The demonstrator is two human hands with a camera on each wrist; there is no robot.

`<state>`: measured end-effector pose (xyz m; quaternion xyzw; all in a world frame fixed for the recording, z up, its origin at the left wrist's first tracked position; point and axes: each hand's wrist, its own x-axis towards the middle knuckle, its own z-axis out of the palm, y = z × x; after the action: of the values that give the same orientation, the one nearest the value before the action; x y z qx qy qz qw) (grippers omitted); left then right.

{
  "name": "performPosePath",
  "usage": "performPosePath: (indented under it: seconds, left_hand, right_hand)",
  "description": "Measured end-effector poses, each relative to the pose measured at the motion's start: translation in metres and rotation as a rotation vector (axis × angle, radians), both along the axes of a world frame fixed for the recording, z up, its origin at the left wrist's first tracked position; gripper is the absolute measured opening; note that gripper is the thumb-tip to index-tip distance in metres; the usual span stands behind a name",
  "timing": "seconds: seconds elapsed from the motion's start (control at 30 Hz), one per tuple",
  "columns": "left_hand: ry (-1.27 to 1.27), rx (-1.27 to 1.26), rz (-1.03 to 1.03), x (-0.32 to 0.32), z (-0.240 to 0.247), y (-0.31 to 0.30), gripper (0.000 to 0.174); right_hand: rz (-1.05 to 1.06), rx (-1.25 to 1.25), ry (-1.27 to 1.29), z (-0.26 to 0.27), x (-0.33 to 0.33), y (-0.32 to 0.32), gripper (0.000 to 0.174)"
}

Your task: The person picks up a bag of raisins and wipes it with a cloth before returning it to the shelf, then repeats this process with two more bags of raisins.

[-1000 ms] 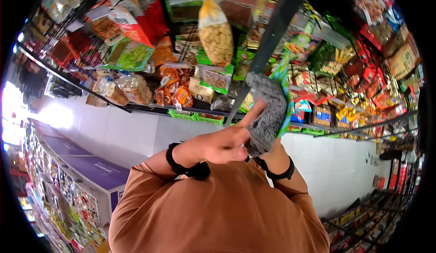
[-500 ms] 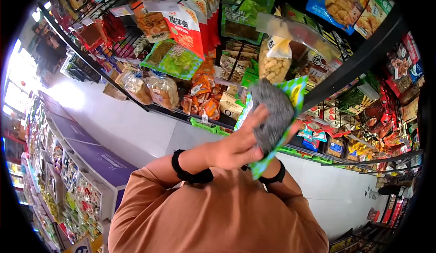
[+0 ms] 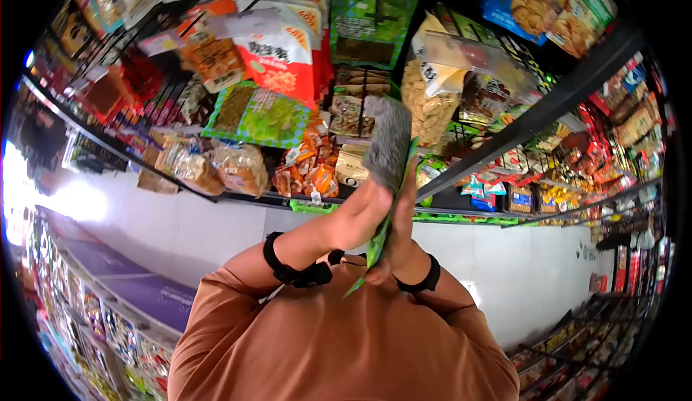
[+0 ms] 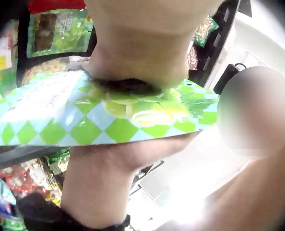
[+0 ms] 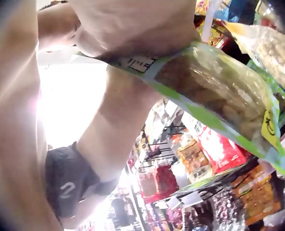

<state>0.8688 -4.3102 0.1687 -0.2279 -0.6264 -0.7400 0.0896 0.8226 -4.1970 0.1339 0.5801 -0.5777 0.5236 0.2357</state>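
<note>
A green-and-blue checked bag of raisins (image 4: 157, 115) with printed grapes stands nearly edge-on between both hands in the head view. My left hand (image 3: 360, 217) holds a fluffy grey cloth (image 3: 389, 138) against one face of it; the cloth covers most of the fingers. On the opposite face lies my right hand (image 3: 401, 235), which holds the bag with its fingers stretched along it and the thumb near its lower end. The bag's clear window (image 5: 210, 89) shows brown contents in the right wrist view. Each wrist camera sees mainly the back part of its own hand.
Snack shelves stand ahead: red-and-white packs (image 3: 277, 62), a peanut bag (image 3: 430, 102), another raisin bag (image 3: 256, 116) lying flat and orange packets (image 3: 306, 159). A black post (image 3: 533, 113) slants across on the right. Behind at left is a purple-topped display (image 3: 137, 271).
The hands, cloth and bag have shifted left in the head view. The bag has turned from face-showing to edge-on, and the cloth now sticks out past its left side.
</note>
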Motion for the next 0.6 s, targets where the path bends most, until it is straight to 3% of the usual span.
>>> performPosePath:
  seconds: [0.03, 0.07, 0.1, 0.13, 0.17, 0.2, 0.23, 0.37, 0.4, 0.5, 0.53, 0.6]
  left_hand:
    - [0.17, -0.15, 0.029, -0.01, -0.012, 0.003, 0.062]
    - [0.065, -0.187, -0.124, -0.006, -0.016, 0.006, 0.063]
    - [-0.044, -0.226, -0.279, -0.001, -0.021, 0.009, 0.065]
    - [0.148, -0.299, -0.278, -0.008, -0.034, 0.016, 0.06]
    - [-0.023, -0.264, -0.577, -0.01, -0.051, 0.016, 0.055]
    - [0.135, -0.443, -0.452, -0.011, -0.063, 0.024, 0.052]
    - [0.297, -0.61, -0.316, -0.011, -0.073, 0.032, 0.049]
    - [0.414, -0.534, -0.201, -0.03, -0.043, 0.053, 0.052]
    - [0.459, -0.613, -0.158, -0.036, -0.037, 0.058, 0.054]
    - [0.593, -0.755, -0.083, -0.058, -0.039, 0.069, 0.057]
    - [0.681, -0.808, -0.043, -0.064, -0.042, 0.073, 0.058]
    - [0.606, -0.763, -0.015, -0.071, -0.046, 0.087, 0.059]
  right_hand:
    - [-0.025, 0.005, -0.308, -0.003, -0.003, 0.006, 0.102]
    - [-0.05, -0.002, -0.618, -0.005, -0.005, 0.014, 0.102]
    - [-0.053, -0.17, -0.621, 0.004, -0.008, 0.023, 0.097]
    - [-0.26, -0.199, -0.445, 0.017, -0.01, 0.027, 0.094]
    - [-0.465, -0.217, -0.265, 0.024, -0.012, 0.033, 0.091]
    - [-0.502, -0.221, -0.265, 0.019, -0.011, 0.04, 0.091]
    - [-0.346, -0.259, -0.387, 0.006, -0.012, 0.049, 0.084]
    - [0.36, -0.413, -0.827, -0.052, -0.025, 0.083, 0.058]
    - [0.556, -0.45, -0.928, -0.058, -0.026, 0.091, 0.052]
    - [0.438, -0.458, -1.11, -0.048, -0.025, 0.113, 0.049]
    - [0.515, -0.553, -1.208, -0.044, -0.03, 0.119, 0.048]
    - [0.788, -0.691, -1.299, -0.036, -0.036, 0.131, 0.047]
